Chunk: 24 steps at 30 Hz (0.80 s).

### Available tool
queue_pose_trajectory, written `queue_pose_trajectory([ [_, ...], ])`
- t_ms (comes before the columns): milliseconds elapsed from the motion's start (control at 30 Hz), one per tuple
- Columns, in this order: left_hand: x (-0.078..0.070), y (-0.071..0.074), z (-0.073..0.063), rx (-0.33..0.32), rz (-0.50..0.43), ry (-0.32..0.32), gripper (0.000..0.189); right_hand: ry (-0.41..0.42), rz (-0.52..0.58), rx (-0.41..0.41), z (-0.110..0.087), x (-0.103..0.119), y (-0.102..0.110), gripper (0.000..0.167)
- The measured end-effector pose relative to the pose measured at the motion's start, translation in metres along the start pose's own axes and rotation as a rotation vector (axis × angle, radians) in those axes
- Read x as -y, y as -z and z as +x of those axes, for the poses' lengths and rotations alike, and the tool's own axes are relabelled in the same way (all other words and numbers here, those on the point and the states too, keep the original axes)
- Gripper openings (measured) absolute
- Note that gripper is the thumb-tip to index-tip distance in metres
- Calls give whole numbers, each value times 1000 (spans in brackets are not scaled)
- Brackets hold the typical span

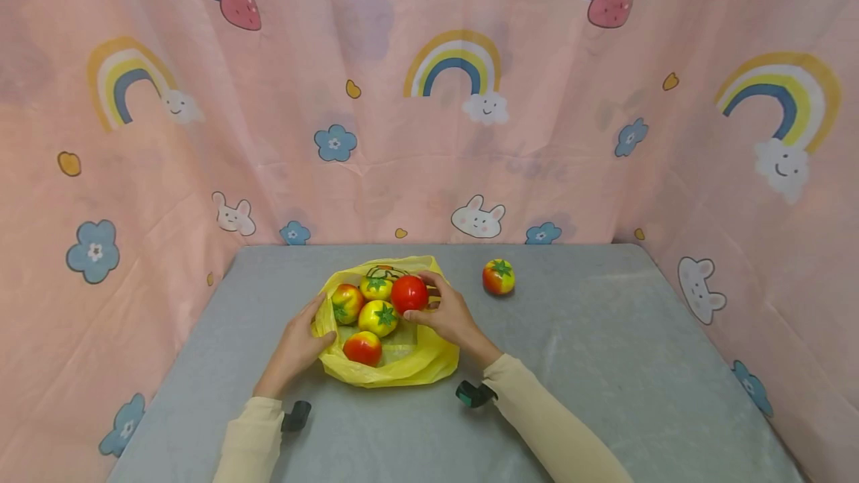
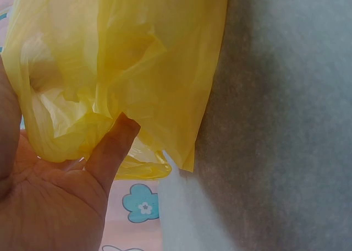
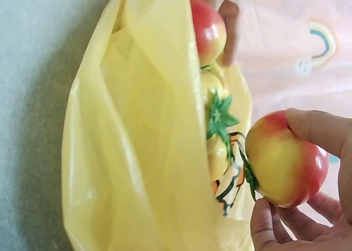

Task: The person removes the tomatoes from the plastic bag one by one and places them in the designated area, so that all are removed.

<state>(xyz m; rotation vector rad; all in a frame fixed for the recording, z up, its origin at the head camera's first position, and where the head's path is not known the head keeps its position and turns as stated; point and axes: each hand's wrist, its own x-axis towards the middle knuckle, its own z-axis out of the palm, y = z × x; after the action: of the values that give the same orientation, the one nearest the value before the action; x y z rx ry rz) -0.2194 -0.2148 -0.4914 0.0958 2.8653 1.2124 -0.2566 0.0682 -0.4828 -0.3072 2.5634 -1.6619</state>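
Observation:
A yellow plastic bag (image 1: 432, 360) lies on the table with its mouth open upward. Several red-and-yellow tomatoes with green star-shaped leaves show inside, among them a yellow tomato (image 1: 378, 318) and a redder one (image 1: 362, 349). My left hand (image 1: 299, 341) grips the bag's left rim, and the thumb (image 2: 114, 149) lies against the plastic in the left wrist view. With the thumb and fingers of my right hand (image 1: 451, 313) I hold another tomato (image 3: 286, 160) over the bag's right side, its leaves turned toward the bag's mouth.
One more tomato (image 1: 499, 278) sits on the grey table (image 1: 570, 364), beyond the bag to the right. A pink printed curtain (image 1: 376, 192) hangs behind the table and along both sides. Wrist cameras (image 1: 475, 393) stick out from both sleeves.

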Motion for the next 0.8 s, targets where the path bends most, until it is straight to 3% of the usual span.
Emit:
queue_pose_trajectory([
  [300,0,0,0,5,4,4,77,72,35,-19,-6,9,6,72],
  [800,0,0,0,9,-1,12,78,86,96,-26,-12,18,20,71],
])
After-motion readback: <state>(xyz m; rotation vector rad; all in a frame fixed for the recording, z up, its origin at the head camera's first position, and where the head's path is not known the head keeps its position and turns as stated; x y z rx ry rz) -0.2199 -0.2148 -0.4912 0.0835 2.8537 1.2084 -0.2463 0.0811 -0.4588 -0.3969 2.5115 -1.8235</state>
